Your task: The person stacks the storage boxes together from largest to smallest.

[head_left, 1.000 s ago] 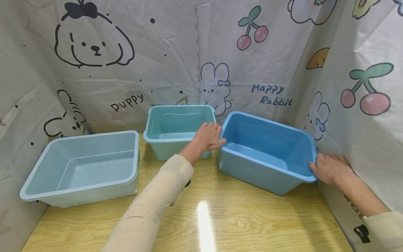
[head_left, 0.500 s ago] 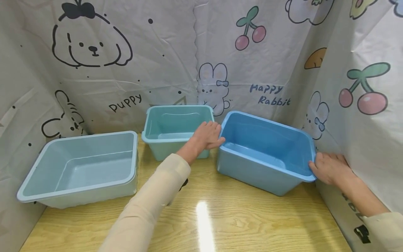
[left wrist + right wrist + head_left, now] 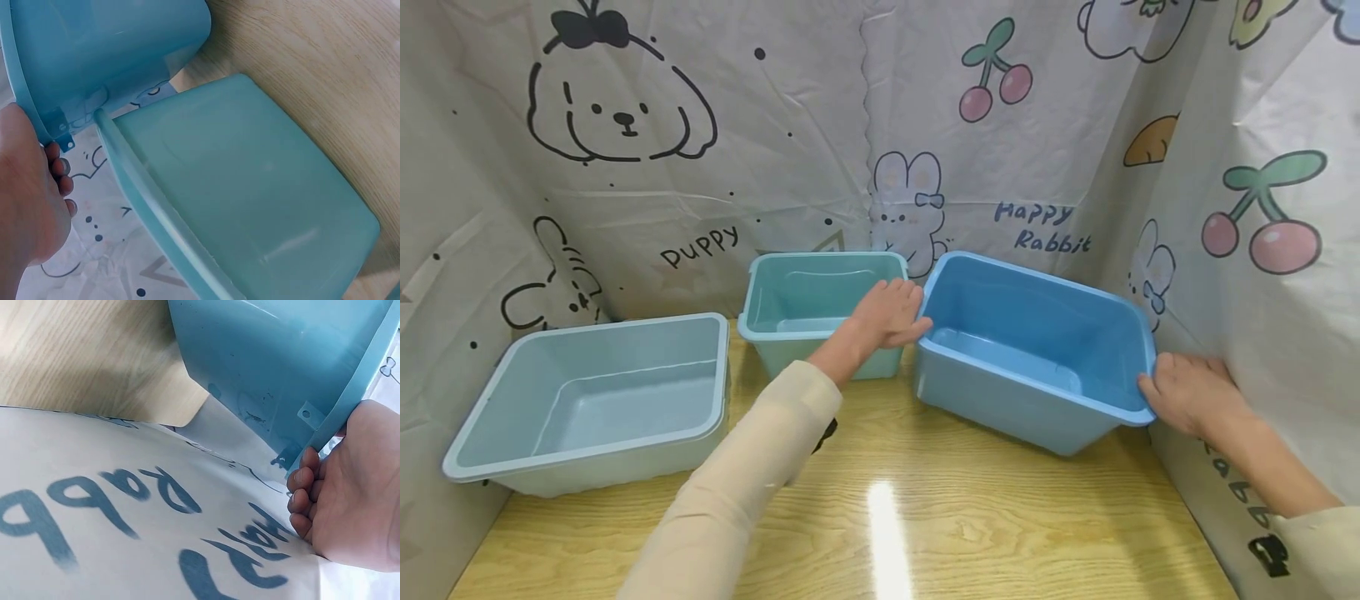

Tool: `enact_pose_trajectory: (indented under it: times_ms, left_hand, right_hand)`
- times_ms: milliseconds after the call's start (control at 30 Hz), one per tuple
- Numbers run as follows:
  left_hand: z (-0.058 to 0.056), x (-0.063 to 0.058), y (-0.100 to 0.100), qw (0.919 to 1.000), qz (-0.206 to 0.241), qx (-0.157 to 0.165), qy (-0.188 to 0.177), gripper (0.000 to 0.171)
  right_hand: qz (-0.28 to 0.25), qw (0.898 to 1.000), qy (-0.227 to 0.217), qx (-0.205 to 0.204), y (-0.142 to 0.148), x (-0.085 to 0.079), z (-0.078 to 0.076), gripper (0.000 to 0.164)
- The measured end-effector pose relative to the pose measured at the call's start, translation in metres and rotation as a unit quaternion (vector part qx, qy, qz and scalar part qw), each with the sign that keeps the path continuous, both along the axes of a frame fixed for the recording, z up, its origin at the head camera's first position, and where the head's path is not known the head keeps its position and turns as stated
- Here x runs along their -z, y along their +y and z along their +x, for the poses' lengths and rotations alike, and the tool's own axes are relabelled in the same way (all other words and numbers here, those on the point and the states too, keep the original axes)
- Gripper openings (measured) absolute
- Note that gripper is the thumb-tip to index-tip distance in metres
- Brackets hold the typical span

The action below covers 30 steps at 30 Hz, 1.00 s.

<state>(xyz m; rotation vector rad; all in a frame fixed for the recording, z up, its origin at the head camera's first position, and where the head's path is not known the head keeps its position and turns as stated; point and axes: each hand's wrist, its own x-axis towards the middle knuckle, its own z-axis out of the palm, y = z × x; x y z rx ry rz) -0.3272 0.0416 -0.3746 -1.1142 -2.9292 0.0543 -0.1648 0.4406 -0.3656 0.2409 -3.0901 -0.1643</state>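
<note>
A blue plastic bin (image 3: 1000, 404) stands at a slant at the right of the head view, with nothing inside. My left hand (image 3: 887, 315) grips its left end, fingers curled under the rim in the left wrist view. At the opposite end my right hand (image 3: 1191, 392) holds the rim, thumb on top; the right wrist view shows its curled fingers (image 3: 301, 481) below the edge. Beside the left hand is a smaller green bin (image 3: 790, 357), partly hidden by that arm. Whether the blue bin's base touches the table cannot be told.
A wide pale grey-blue bin (image 3: 625, 468) stands at the left on the wooden table (image 3: 985, 525). Printed white cloth (image 3: 805, 108) hangs behind and along both sides. The right hand is close to the cloth on that side.
The blue bin has shifted slightly upward in the head view, its right end turning a little, with both hands moving along. The green and grey-blue bins have stayed in place.
</note>
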Motion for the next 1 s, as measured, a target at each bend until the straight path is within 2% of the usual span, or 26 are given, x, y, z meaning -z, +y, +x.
enact_pose_trajectory:
  times_ms: [233, 467, 1000]
  left_hand:
    - [-0.001, -0.006, -0.005, 0.9999, 0.013, 0.007, 0.007, 0.042]
    - [0.002, -0.014, -0.01, 0.9992, 0.036, 0.015, 0.012, 0.036]
    - [0.006, -0.031, -0.016, 0.9961, 0.08, 0.028, 0.023, 0.026]
  right_hand:
    - [0.006, 1.0, -0.004, 0.004, 0.0, -0.01, -0.001, 0.036]
    - [0.008, 1.0, 0.013, -0.009, -0.001, -0.018, 0.001, 0.035]
    - [-0.006, 0.999, -0.021, 0.025, -0.006, -0.048, 0.008, 0.037]
